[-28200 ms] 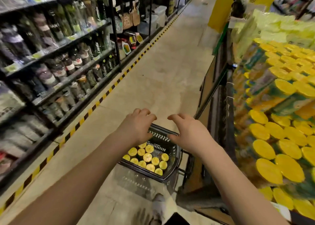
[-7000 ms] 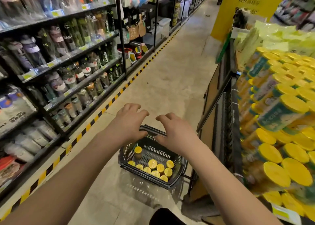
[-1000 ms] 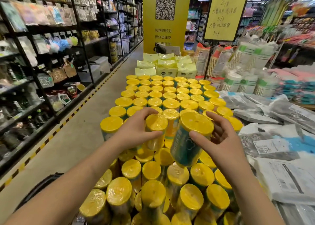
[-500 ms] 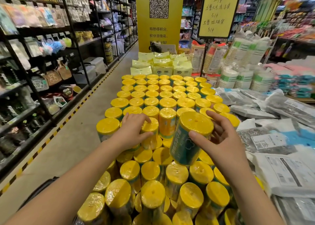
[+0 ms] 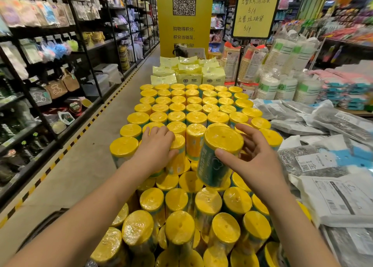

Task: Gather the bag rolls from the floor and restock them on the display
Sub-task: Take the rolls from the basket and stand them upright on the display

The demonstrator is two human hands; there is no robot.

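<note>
Evidently mid-placement, the bag roll point(image 5: 217, 161) sat tilted, gripped by the curled right hand point(image 5: 257, 162), above the stacked rolls point(image 5: 196, 117). Beside that hand, the left hand point(image 5: 156, 145) clasped a standing roll point(image 5: 179, 161), likely steadying it. Next, the held roll needed lowering upright between them.

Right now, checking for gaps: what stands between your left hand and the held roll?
In head view, one upright roll separates left hand from held roll.

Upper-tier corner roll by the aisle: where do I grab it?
Grip the corner roll round its upright side wall, just below the yellow cap, coming from the aisle side: that flank stands bare, while neighbouring rolls press in behind it.
</note>
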